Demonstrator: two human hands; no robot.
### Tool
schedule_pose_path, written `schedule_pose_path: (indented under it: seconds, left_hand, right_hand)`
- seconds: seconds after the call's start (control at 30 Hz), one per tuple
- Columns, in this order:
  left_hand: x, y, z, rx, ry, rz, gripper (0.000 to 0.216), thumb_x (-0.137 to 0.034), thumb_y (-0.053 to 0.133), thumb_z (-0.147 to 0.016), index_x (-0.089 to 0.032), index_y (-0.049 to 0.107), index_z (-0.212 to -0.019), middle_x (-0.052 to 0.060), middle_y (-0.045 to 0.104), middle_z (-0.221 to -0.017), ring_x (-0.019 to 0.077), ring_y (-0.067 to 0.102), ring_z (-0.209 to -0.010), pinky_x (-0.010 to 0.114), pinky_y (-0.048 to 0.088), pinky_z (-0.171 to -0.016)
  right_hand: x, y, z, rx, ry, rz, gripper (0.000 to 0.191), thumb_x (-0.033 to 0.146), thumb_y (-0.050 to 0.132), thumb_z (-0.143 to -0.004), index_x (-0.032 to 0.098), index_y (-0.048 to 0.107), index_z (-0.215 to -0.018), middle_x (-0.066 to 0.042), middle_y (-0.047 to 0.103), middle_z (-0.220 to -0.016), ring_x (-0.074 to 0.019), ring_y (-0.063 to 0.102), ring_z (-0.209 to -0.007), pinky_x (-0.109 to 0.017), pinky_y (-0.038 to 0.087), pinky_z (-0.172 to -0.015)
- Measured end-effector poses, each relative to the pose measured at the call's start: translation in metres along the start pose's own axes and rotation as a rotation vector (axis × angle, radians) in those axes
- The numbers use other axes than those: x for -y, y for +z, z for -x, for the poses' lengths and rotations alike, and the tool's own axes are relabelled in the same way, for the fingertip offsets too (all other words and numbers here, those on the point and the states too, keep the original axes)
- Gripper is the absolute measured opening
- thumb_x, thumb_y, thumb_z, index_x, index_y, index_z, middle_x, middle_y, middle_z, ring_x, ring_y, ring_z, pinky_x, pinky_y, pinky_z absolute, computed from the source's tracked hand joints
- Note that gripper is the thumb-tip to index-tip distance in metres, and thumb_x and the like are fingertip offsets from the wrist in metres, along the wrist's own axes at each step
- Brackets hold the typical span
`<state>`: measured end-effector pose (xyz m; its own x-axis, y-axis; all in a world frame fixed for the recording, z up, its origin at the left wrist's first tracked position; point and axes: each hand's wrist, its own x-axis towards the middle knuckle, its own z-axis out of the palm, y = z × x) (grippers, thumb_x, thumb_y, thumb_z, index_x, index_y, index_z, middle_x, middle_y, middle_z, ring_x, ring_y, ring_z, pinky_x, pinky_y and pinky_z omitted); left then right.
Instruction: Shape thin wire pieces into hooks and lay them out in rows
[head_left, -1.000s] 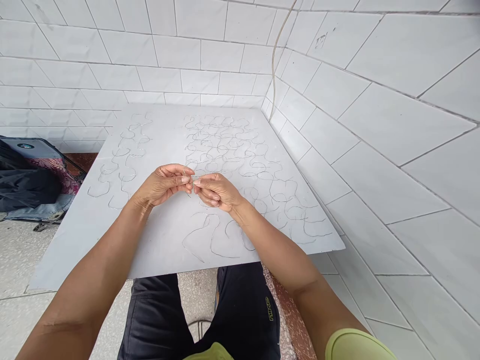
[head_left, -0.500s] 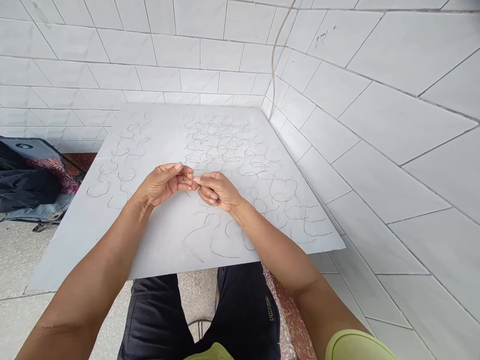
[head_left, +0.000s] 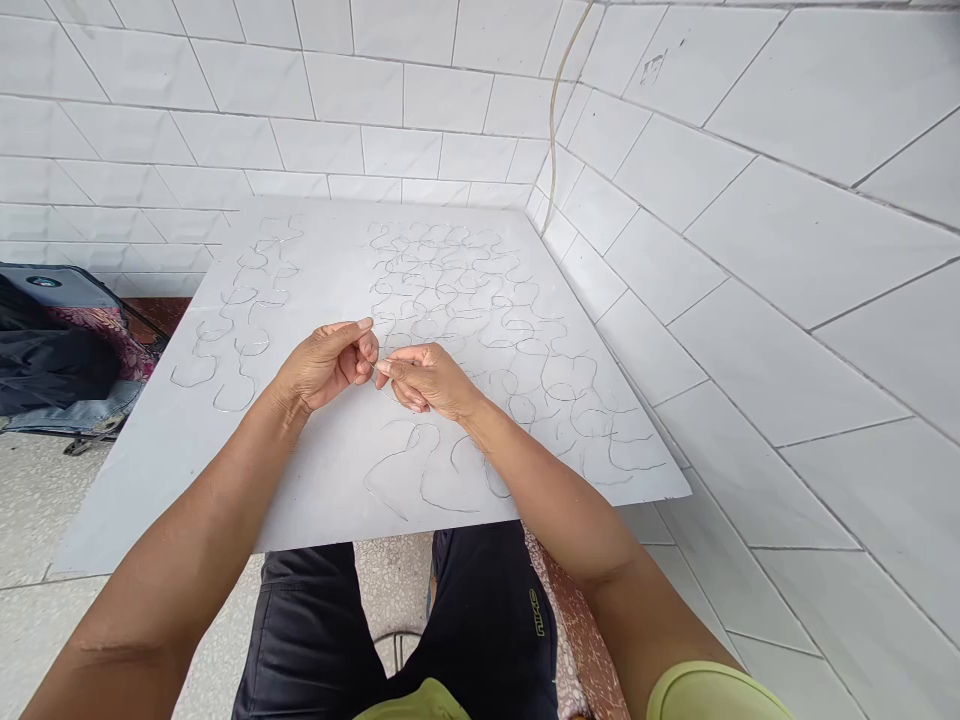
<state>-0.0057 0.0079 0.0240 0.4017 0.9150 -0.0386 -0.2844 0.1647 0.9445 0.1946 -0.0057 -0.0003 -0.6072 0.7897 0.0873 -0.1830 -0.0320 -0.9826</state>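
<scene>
Basically, thin wire (head_left: 373, 366) is mid-frame between both hands, above the worktop (head_left: 330, 480); right hand (head_left: 429, 383) pinches it with thumb and index, left hand (head_left: 326, 362) has curled fingers at it, thumb raised, can't tell how firmly it grips. Main risk: wire slips or springs out if the pinch is loose, since it's so thin; uneven pressure could kink it. Right forearm (head_left: 540, 480) passes over loose wires (head_left: 517, 325), so a low sweep could snag or shift them. Worktop is flat, pale grey, with more curved pieces (head_left: 240, 345) at left of centre and two long strands (head_left: 423, 475) lower centre. White tiled walls (head_left: 247, 80) meet upper right, cable (head_left: 553, 120) hangs by the corner. Far left: folding chair (head_left: 79, 285) with dark cloth (head_left: 56, 370), speckled floor (head_left: 45, 490) below
</scene>
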Motion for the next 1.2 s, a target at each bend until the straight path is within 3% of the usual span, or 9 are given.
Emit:
schedule_pose_path:
  seconds: [0.1, 0.27, 0.43, 0.53, 0.77, 0.97, 1.2]
  left_hand:
    - [0.000, 0.002, -0.001, -0.018, 0.007, -0.022, 0.041, -0.050, 0.074, -0.091, -0.015, 0.069, -0.069, 0.005, 0.063, -0.066, 0.0140, 0.059, -0.055, 0.027, 0.046, -0.052]
    - [0.001, 0.004, -0.002, -0.089, 0.032, -0.081, 0.054, -0.068, 0.063, -0.092, -0.015, 0.074, -0.096, 0.011, 0.072, -0.087, 0.0167, 0.064, -0.066, 0.027, 0.048, -0.054]
    - [0.002, 0.010, 0.002, -0.062, 0.017, -0.194, 0.046, -0.060, 0.070, -0.091, -0.015, 0.072, -0.096, 0.010, 0.071, -0.090, 0.0147, 0.062, -0.065, 0.027, 0.047, -0.054]
    - [0.002, 0.016, 0.004, -0.119, 0.059, -0.195, 0.044, -0.059, 0.070, -0.091, -0.016, 0.072, -0.098, 0.009, 0.070, -0.088, 0.0145, 0.062, -0.065, 0.026, 0.046, -0.053]
    - [0.007, 0.018, 0.001, -0.270, 0.179, -0.312, 0.046, -0.059, 0.070, -0.091, -0.017, 0.069, -0.072, 0.006, 0.065, -0.070, 0.0121, 0.056, -0.055, 0.026, 0.043, -0.050]
    - [0.016, 0.017, -0.001, -0.354, 0.229, -0.395, 0.046, -0.054, 0.070, -0.092, -0.018, 0.066, -0.064, 0.002, 0.058, -0.056, 0.0108, 0.050, -0.049, 0.025, 0.040, -0.047]
    - [0.019, 0.019, -0.002, -0.377, 0.239, -0.391, 0.049, -0.061, 0.065, -0.093, -0.018, 0.068, -0.071, 0.004, 0.062, -0.063, 0.0117, 0.053, -0.051, 0.025, 0.041, -0.047]
  right_hand:
    - [0.000, 0.002, 0.000, -0.029, -0.021, 0.001, 0.040, 0.054, 0.072, -0.093, 0.015, 0.071, -0.085, 0.009, 0.039, -0.043, -0.0081, 0.039, -0.038, -0.021, 0.031, -0.039]
    - [0.003, -0.001, -0.001, -0.115, -0.038, -0.003, 0.039, 0.056, 0.067, -0.095, 0.017, 0.068, -0.088, 0.006, 0.050, -0.052, -0.0075, 0.040, -0.041, -0.020, 0.030, -0.039]
    - [0.005, -0.011, -0.001, -0.201, -0.039, 0.048, 0.035, 0.052, 0.066, -0.097, 0.019, 0.068, -0.089, 0.003, 0.056, -0.062, -0.0066, 0.041, -0.045, -0.019, 0.030, -0.040]
    - [0.006, -0.013, -0.001, -0.222, -0.038, 0.069, 0.034, 0.051, 0.066, -0.097, 0.018, 0.067, -0.087, 0.002, 0.056, -0.064, -0.0068, 0.041, -0.047, -0.020, 0.030, -0.041]
    - [0.002, -0.002, 0.000, -0.203, -0.061, 0.295, 0.035, 0.051, 0.059, -0.101, 0.019, 0.065, -0.087, 0.005, 0.054, -0.054, -0.0076, 0.041, -0.044, -0.020, 0.034, -0.044]
    - [-0.009, 0.007, 0.000, -0.215, -0.176, 0.519, 0.034, 0.046, 0.052, -0.105, 0.021, 0.062, -0.084, 0.005, 0.053, -0.053, -0.0091, 0.047, -0.048, -0.021, 0.041, -0.052]
    - [-0.005, 0.003, -0.002, -0.206, -0.067, 0.267, 0.038, 0.054, 0.054, -0.103, 0.020, 0.064, -0.091, 0.006, 0.052, -0.052, -0.0081, 0.038, -0.040, -0.021, 0.032, -0.040]
